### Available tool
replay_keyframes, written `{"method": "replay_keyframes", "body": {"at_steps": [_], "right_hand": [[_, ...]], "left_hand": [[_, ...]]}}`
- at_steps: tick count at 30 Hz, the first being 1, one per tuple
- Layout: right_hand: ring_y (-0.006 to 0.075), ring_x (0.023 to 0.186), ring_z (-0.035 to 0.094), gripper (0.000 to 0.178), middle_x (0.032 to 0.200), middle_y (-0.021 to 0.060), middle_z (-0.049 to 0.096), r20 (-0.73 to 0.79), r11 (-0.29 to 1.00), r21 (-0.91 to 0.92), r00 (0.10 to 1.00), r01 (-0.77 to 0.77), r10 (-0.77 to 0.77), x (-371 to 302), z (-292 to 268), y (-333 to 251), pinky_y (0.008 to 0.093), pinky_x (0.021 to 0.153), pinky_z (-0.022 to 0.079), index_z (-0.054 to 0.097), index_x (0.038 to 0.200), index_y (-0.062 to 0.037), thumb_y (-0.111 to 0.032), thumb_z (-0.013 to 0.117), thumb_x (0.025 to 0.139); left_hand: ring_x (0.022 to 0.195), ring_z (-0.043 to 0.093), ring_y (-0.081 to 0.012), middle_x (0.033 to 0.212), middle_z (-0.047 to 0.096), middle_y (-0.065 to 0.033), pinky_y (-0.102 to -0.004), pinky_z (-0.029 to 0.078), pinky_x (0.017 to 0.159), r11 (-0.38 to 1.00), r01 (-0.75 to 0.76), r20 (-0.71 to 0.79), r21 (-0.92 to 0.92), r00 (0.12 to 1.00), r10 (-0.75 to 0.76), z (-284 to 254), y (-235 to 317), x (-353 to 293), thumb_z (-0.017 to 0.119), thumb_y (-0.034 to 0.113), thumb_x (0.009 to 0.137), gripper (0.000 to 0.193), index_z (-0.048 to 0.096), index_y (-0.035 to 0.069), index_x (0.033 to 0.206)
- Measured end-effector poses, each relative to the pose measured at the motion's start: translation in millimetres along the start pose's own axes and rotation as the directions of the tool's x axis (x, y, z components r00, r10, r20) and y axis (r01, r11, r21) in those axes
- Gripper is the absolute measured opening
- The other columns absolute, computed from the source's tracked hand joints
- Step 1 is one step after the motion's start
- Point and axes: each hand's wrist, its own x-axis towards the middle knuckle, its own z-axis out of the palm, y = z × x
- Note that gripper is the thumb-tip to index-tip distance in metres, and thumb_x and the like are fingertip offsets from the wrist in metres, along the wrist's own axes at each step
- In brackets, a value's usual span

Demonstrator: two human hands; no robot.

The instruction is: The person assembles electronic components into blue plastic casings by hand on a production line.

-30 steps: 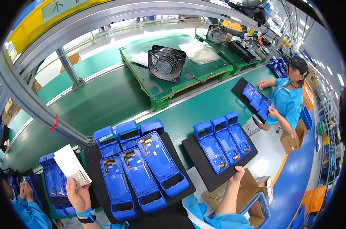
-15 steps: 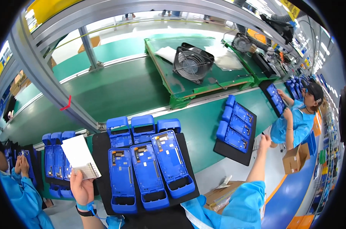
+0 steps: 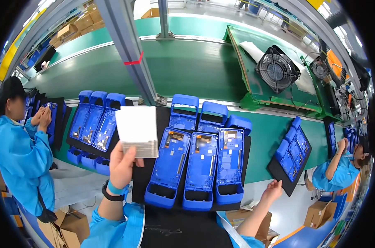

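Note:
My left hand (image 3: 122, 169) grips the lower edge of a white sheet (image 3: 137, 124) with rows of narrow greyish strips along its bottom, held over the left edge of a black mat (image 3: 140, 186). On that mat lie three blue plastic housings (image 3: 166, 159) with open cavities, gold-brown flex pieces and small white patches inside. Behind them stand several blue frame-like parts (image 3: 185, 110). My right hand (image 3: 273, 191) is off to the right, fingers curled together, close to the near edge of another black mat (image 3: 279, 175); whatever its fingertips hold is too small to make out.
More blue housings (image 3: 88, 124) lie on a mat at left; others (image 3: 293, 149) sit on the right-hand mat. Co-workers sit at left (image 3: 24, 144) and right (image 3: 334, 171). A metal post (image 3: 127, 49) rises behind the bench; a black fan (image 3: 276, 70) stands on a green-edged platform.
The view has swung left, bringing more of the left co-worker into it. My left hand still holds the sheet, now more upright. My right hand has drawn down and its fingers have curled in.

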Motion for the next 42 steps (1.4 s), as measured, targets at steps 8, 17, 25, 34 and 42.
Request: {"method": "replay_keyframes", "body": {"at_steps": [8,17,25,34,42], "right_hand": [[0.0130,0.065,0.057,0.012,0.083,0.0083,0.065,-0.142,0.934,-0.301,0.960,0.190,-0.242,185.6,-77.3,-40.0,0.0268,0.052,0.042,0.058,0.095,-0.0017,-0.013,0.063,0.096],[0.0316,0.104,0.058,0.084,0.114,0.0162,0.060,0.971,0.360,0.104,-0.015,0.927,-0.240,-160.2,92.5,-98.5,0.0440,0.090,0.046,0.062,0.116,-0.0007,-0.066,0.081,0.066],[0.0216,0.072,0.055,0.053,0.087,0.0039,0.058,0.909,0.207,0.394,-0.413,0.895,0.053,-250.7,108.3,-105.9,0.0371,0.064,0.044,0.072,0.100,-0.0067,-0.041,0.088,0.063],[0.0306,0.084,0.059,0.046,0.096,0.0125,0.063,0.905,0.206,0.426,-0.419,0.881,-0.081,-253.5,128.8,-128.0,0.0384,0.067,0.049,0.069,0.099,-0.0028,-0.035,0.085,0.071],[0.0244,0.072,0.059,0.028,0.085,0.0101,0.064,0.856,0.487,0.517,-0.439,0.704,-0.274,-279.8,210.0,-111.6,0.0340,0.060,0.046,0.067,0.096,-0.0014,0.004,0.077,0.070]], "left_hand": [[0.119,0.056,-0.0170,0.129,0.061,-0.0121,-0.0323,0.043,0.103,0.998,0.039,0.196,-0.041,0.980,-0.031,9.3,-4.1,-14.4,0.053,0.010,0.100,0.040,0.047,-0.007,0.136],[0.108,0.065,-0.0224,0.118,0.067,-0.0185,-0.0337,0.049,0.094,1.000,0.004,0.255,-0.003,0.967,-0.003,20.3,-29.5,-88.8,0.059,0.010,0.094,0.042,0.049,-0.010,0.130],[0.089,0.071,-0.0247,0.103,0.070,-0.0211,-0.0327,0.053,0.080,0.950,-0.178,0.192,0.257,0.973,0.131,40.1,-25.8,-88.6,0.060,0.007,0.093,0.033,0.054,-0.010,0.120],[0.090,0.064,-0.0121,0.109,0.069,-0.0121,-0.0271,0.052,0.080,0.992,0.082,0.232,0.096,0.967,-0.102,38.1,2.8,-53.4,0.056,0.008,0.098,0.036,0.051,-0.006,0.131],[0.090,0.065,-0.0131,0.103,0.070,-0.0139,-0.0289,0.053,0.079,0.999,-0.028,0.317,0.040,0.948,0.014,53.3,-2.6,-33.1,0.058,0.013,0.100,0.033,0.053,-0.008,0.125]]}}
